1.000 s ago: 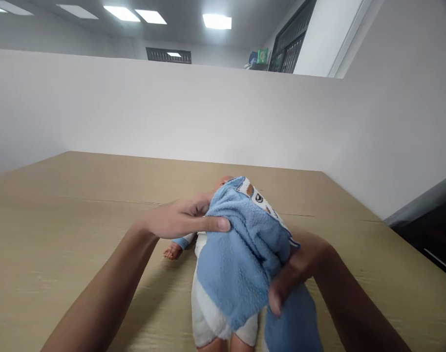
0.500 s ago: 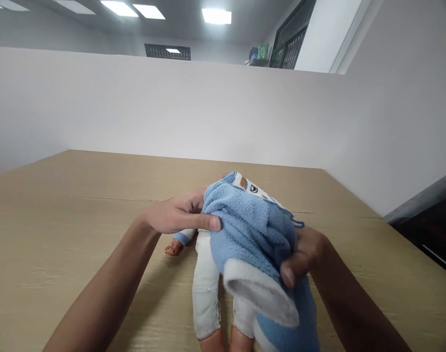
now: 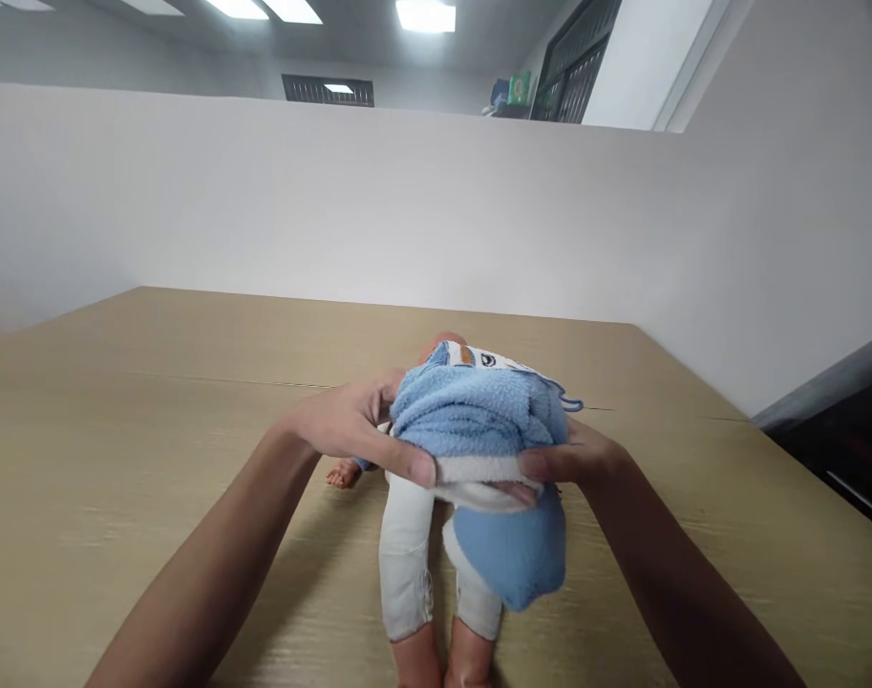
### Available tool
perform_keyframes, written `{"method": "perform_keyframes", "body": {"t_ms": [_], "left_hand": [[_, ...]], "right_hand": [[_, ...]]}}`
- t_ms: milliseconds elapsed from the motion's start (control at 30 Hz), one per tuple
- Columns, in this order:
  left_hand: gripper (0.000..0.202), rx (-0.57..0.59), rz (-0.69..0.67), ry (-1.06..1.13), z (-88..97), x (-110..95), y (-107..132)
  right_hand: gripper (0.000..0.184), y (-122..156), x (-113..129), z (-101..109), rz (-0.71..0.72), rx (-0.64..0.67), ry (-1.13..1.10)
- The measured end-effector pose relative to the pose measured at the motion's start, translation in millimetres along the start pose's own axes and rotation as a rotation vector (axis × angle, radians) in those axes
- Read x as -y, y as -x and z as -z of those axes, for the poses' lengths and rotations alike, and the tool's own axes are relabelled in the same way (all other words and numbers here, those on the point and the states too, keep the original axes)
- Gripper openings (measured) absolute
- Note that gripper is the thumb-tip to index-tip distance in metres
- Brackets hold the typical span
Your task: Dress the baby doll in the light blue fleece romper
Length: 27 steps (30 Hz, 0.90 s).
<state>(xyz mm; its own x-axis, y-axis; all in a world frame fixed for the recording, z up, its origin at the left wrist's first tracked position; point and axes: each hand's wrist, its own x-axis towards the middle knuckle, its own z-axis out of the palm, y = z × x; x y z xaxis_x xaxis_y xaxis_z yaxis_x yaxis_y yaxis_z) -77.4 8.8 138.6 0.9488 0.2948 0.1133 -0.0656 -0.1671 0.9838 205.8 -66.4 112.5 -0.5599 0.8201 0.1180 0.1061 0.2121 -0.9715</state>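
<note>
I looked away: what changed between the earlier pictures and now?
The right hand moved up to the white rim of the fluffy blue cloth. The rim rose, baring more white trousers on the pink plastic doll. The left hand kept hold; the doll stayed on the tan table.

I can see from my end that the right grip point(image 3: 585, 457) has come up and inward: its thumb, lower on the cloth a second ago, now presses the white hem point(image 3: 482, 469) of the blue terry garment point(image 3: 478, 416). The left grip point(image 3: 353, 422) has slid its thumb down to that hem's other end. The opening, gaping toward my lower right half a second ago, now lies level between both thumbs. The lower blue flap point(image 3: 518, 549), which ran to my view's bottom edge, hangs shorter. More of the baby doll's white trousers point(image 3: 405, 564) shows than a second ago.
</note>
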Motion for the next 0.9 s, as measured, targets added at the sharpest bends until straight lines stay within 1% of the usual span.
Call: {"method": "perform_keyframes", "body": {"t_ms": [100,133,167,200,267,300,333,400,467,533,633,700,800,900], "left_hand": [[0.045,-0.136,0.021,0.036,-11.4,1,8],[0.048,-0.175,0.026,0.037,-17.5,1,11],[0.048,-0.207,0.020,0.034,-24.8,2,15],[0.046,-0.236,0.006,0.031,-33.4,2,19],[0.042,-0.301,-0.006,0.033,-53.9,4,27],[0.042,-0.343,0.009,0.034,-65.6,5,32],[0.041,-0.388,0.038,0.036,-77.9,8,37],[0.040,-0.508,0.111,0.027,-103.2,14,47],[0.044,-0.642,0.179,0.002,-127.7,21,56],[0.050,-0.741,0.233,-0.018,-149.7,31,65],[0.055,-0.850,0.292,-0.061,-175.0,50,78],[0.052,-0.888,0.300,-0.111,-185.8,63,84],[0.042,-0.865,0.301,-0.210,-193.6,79,91],[0.032,-0.866,0.360,-0.315,-193.8,91,92]], "right_hand": [[0.081,-5,13,-13,0.049,0.090,-0.087],[0.083,-6,18,-18,0.060,0.090,-0.063],[0.080,-5,23,-25,0.062,0.068,-0.017],[0.074,-3,27,-31,0.059,0.031,0.037],[0.057,4,35,-48,0.056,-0.066,0.138],[0.050,8,37,-56,0.054,-0.119,0.179],[0.044,13,40,-65,0.050,-0.161,0.208],[0.037,22,42,-83,0.052,-0.205,0.236],[0.035,31,43,-99,0.056,-0.212,0.263],[0.036,40,40,-112,0.042,-0.204,0.305],[0.041,52,29,-127,-0.067,-0.243,0.367],[0.032,57,19,-135,-0.136,-0.254,0.422],[0.019,59,3,-143,-0.178,-0.235,0.534],[0.019,58,-13,-148,-0.191,-0.275,0.610]]}}
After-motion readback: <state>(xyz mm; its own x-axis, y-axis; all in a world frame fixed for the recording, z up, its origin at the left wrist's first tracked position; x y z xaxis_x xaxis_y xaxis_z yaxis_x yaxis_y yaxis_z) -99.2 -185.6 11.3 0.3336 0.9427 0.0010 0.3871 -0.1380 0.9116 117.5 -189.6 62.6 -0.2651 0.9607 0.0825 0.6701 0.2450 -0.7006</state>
